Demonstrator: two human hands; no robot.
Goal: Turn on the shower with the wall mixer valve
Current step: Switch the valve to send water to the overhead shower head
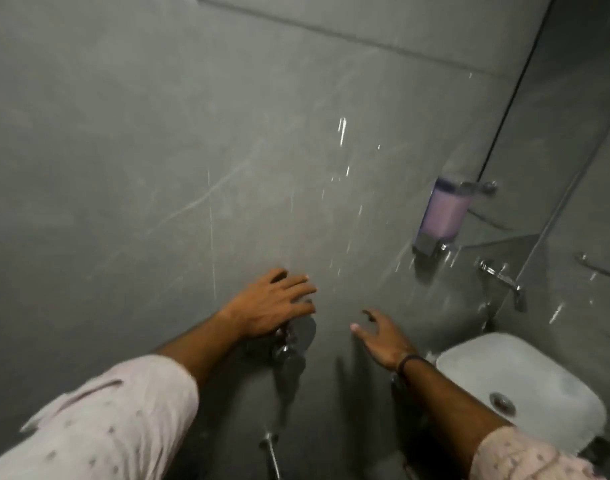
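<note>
The chrome wall mixer valve (298, 336) is set in the grey tiled wall at lower centre. My left hand (270, 304) lies over its top, fingers spread across the handle and partly hiding it; whether it grips is unclear. My right hand (379, 336) hovers to the right of the valve, fingers apart, holding nothing, a dark band on its wrist. Bright streaks of falling water (341, 131) cross the wall above and to the right of the valve. The shower head is out of view.
A purple soap dispenser (444, 211) hangs on the wall at right. Below it a chrome tap (501, 277) stands over a white basin (525, 382). A glass panel (573, 133) closes the right side. A small chrome fitting (269, 439) sits low on the wall.
</note>
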